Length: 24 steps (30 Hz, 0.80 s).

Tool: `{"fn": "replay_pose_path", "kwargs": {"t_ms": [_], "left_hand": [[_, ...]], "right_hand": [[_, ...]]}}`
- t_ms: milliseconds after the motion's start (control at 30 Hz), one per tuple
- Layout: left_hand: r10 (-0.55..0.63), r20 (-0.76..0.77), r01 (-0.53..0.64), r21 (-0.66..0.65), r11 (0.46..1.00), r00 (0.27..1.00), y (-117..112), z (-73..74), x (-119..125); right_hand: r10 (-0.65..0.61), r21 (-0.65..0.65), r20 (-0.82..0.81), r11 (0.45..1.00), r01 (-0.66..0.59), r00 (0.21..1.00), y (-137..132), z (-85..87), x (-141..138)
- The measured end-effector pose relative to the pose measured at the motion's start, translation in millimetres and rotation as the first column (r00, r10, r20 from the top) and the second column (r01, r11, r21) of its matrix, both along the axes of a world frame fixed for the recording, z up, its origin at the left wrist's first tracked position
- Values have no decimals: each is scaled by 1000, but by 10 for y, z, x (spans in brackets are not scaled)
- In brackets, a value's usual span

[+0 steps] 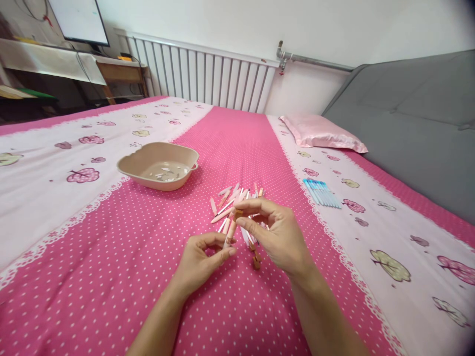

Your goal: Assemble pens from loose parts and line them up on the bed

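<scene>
My left hand (202, 259) pinches the lower end of a pale pink pen (230, 231) held upright over the bed. My right hand (276, 232) has its fingers closed on the brown cap at the top of the same pen. Just behind both hands lies a loose pile of several pink pen barrels and brown caps (232, 198) on the dotted pink bedspread (122, 257). Two brown caps (256, 259) lie under my right hand.
A beige plastic bowl (128, 168) with small scraps in it sits to the left on the bed. A bundle of blue pens (322, 193) lies to the right. A pink pillow (321, 132) and grey headboard (411, 133) are at the far right, a radiator (200, 76) behind.
</scene>
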<state>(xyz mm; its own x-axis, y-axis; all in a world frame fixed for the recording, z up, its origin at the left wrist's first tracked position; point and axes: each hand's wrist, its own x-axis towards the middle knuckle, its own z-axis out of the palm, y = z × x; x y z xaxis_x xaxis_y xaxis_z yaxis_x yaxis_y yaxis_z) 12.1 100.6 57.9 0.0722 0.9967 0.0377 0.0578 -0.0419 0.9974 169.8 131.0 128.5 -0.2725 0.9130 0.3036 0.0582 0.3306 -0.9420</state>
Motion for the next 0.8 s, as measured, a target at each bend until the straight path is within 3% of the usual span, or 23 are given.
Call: {"fn": "replay_pose_path", "kwargs": {"t_ms": [567,800], "left_hand": [[-29,63,32,-56,998,998,-4,-21,4],[-33,153,49,-104,993,988,3,24,12]], "right_hand": [[35,-74,-30,997,-37,999,7,-22,-7],[-27,-106,23,994,30,999,30,-51,1]]}}
